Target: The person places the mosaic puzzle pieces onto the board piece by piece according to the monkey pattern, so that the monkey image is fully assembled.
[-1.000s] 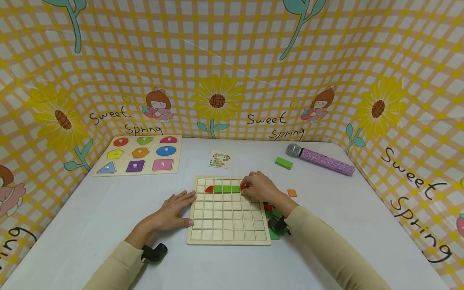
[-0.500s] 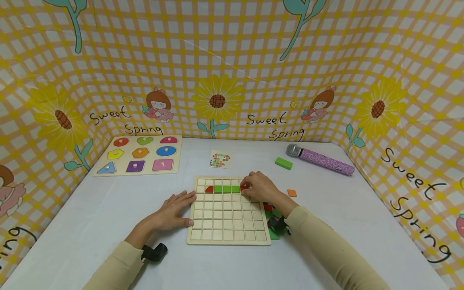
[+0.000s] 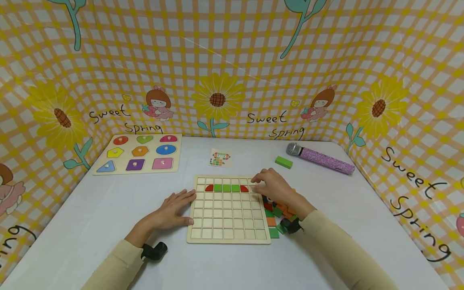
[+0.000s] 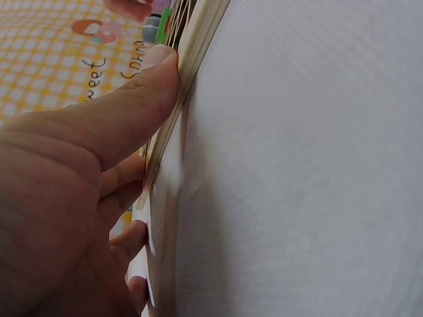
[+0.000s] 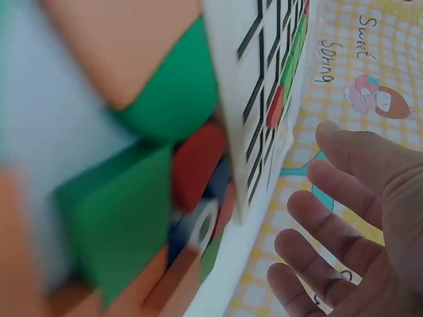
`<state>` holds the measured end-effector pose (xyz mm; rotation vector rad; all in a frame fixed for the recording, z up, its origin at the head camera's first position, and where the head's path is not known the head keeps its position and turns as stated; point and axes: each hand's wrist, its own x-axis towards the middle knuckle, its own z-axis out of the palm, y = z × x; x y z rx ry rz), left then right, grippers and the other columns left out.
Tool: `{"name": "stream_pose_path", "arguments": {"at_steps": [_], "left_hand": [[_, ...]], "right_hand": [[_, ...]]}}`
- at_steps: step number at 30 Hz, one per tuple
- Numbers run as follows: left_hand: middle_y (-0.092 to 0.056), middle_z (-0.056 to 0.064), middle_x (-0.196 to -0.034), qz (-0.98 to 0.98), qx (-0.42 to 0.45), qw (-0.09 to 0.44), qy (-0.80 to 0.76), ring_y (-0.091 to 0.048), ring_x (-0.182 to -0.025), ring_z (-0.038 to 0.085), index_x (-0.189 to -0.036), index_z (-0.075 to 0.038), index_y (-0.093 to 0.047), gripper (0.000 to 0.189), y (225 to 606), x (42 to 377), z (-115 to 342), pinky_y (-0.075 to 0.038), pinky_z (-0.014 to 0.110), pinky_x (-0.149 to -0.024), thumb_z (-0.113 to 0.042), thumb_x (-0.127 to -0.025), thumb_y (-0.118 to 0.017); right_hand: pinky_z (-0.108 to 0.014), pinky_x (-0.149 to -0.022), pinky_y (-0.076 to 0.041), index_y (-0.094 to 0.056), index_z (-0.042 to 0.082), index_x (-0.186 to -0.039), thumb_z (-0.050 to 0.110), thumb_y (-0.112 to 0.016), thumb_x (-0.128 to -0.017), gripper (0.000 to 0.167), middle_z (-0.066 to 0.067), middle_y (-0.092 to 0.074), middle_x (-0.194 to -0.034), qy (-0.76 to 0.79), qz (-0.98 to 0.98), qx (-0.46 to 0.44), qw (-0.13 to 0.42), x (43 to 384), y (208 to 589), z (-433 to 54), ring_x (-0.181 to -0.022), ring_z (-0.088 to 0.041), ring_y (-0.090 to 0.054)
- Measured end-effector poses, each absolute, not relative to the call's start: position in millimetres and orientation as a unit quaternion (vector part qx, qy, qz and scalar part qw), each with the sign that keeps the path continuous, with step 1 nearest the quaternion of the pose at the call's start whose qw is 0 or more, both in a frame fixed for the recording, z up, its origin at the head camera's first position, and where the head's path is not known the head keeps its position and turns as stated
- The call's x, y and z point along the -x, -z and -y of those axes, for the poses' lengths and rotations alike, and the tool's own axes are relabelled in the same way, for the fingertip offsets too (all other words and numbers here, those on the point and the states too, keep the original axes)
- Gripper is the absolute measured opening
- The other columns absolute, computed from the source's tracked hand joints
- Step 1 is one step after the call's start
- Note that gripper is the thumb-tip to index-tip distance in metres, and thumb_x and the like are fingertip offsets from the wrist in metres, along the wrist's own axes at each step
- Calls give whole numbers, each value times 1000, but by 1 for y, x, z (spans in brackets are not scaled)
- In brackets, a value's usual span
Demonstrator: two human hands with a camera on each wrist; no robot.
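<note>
A wooden grid board [image 3: 227, 213] lies in the middle of the table. In its second row from the back sit a red rounded-corner tile [image 3: 209, 188], three green square tiles [image 3: 226, 188] and another red rounded-corner tile [image 3: 244, 188]. My left hand [image 3: 167, 212] rests along the board's left edge, fingers extended; its thumb [image 4: 149, 92] presses the rim in the left wrist view. Over the board's back right corner hovers my right hand [image 3: 274, 187], holding nothing, its fingers apart in the right wrist view. Loose coloured tiles [image 3: 277, 212] lie along the board's right side, partly hidden under the right wrist.
Behind the board lies a small pattern card [image 3: 219, 158]. A peg puzzle board [image 3: 123, 163] with coloured shapes is at the back left. At the back right are a green block [image 3: 283, 162] and a purple glittery microphone [image 3: 326, 162]. Patterned cloth walls surround the table.
My right hand has let go of the right-hand red tile and moved right, uncovering it in its cell. More of the loose tiles now show. The left hand stays put.
</note>
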<state>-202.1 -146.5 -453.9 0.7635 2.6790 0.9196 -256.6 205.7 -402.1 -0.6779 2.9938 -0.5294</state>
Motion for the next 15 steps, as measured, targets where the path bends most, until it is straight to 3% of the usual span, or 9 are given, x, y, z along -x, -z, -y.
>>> {"name": "stream_pose_path", "arguments": {"at_steps": [15], "left_hand": [[-27, 10, -156, -908, -262, 103, -310, -14, -146, 37, -147, -6, -32, 79, 454, 202, 147, -5, 60, -118, -32, -83, -71]], "right_hand": [[-31, -74, -37, -75, 15, -95, 23, -71, -82, 16, -4, -65, -95, 121, -966, 229, -22, 235, 412, -236, -86, -19, -46]]}}
